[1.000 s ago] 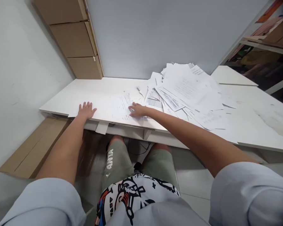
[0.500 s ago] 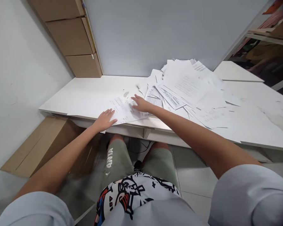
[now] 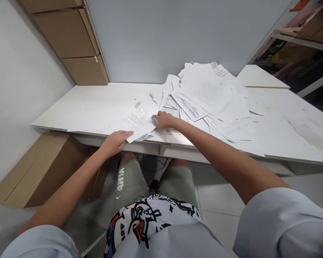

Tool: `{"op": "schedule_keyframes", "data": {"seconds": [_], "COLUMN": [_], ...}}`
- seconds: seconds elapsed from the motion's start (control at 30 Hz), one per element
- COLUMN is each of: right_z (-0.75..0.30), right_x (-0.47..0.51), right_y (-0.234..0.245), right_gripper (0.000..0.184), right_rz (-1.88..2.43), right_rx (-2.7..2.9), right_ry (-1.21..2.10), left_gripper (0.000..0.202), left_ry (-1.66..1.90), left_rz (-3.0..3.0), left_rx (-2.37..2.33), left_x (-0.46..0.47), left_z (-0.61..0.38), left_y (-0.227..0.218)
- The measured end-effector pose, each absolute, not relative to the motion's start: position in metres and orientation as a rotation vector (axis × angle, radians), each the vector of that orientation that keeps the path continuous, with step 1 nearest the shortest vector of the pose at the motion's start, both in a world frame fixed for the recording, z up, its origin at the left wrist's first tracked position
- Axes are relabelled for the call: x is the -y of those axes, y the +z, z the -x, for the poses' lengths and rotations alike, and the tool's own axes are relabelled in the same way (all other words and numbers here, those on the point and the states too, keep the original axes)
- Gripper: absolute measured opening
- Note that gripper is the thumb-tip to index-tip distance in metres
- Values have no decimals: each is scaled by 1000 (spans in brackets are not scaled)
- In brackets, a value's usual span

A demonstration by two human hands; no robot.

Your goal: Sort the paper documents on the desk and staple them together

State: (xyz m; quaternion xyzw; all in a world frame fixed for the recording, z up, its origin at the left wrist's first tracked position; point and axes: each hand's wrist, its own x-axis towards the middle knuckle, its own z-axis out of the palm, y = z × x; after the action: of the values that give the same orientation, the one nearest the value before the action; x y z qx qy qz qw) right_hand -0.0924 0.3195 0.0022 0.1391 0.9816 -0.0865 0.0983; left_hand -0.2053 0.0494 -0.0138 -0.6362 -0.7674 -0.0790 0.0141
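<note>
A loose printed sheet [image 3: 137, 123] lies askew near the white table's front edge, its corner reaching toward that edge. My left hand [image 3: 115, 143] sits at the sheet's near left edge, fingers flat and together against the paper. My right hand [image 3: 163, 120] rests on the sheet's far right part, fingers curled down onto the paper. Right behind that hand spreads a messy heap of white printed papers [image 3: 207, 89], overlapping so that the lower sheets are hidden. The white table [image 3: 78, 111] carries all of this.
A white wall [image 3: 16, 79] runs along the left, and a grey panel [image 3: 161, 39] stands behind the table. Brown cardboard boxes [image 3: 67, 32] are stacked at back left, with a flat cardboard box [image 3: 48, 172] on the floor below. Shelving [image 3: 304, 39] stands at upper right.
My left hand has moved right from the bare tabletop to the sheet's near edge. The sheet has turned and shifted toward the table's front edge, and my right hand has curled onto it.
</note>
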Motion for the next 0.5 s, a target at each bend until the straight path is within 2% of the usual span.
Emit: {"op": "schedule_keyframes", "data": {"seconds": [0.1, 0.23, 0.33, 0.4, 0.5], "right_z": [93, 92, 74, 51, 11], "right_x": [-315, -324, -335, -336, -326], "right_y": [2, 7, 8, 1, -21], "right_gripper": [65, 45, 46, 46, 49], "right_rz": [-405, -394, -559, -636, -610], "right_rx": [-2981, -3076, -3239, -3316, -3360], "right_ry": [-218, -393, -588, -690, -687], "left_gripper": [56, 52, 54, 62, 64], "left_ry": [-238, -129, -67, -41, -16], "left_rz": [1806, 1711, 1723, 1710, 1687], "left_rx": [2430, 2427, 2483, 2523, 2488], "left_x": [-64, -89, -100, -101, -99], "left_z": [180, 160, 155, 151, 142], "left_y": [-10, -19, -32, -39, -40]}}
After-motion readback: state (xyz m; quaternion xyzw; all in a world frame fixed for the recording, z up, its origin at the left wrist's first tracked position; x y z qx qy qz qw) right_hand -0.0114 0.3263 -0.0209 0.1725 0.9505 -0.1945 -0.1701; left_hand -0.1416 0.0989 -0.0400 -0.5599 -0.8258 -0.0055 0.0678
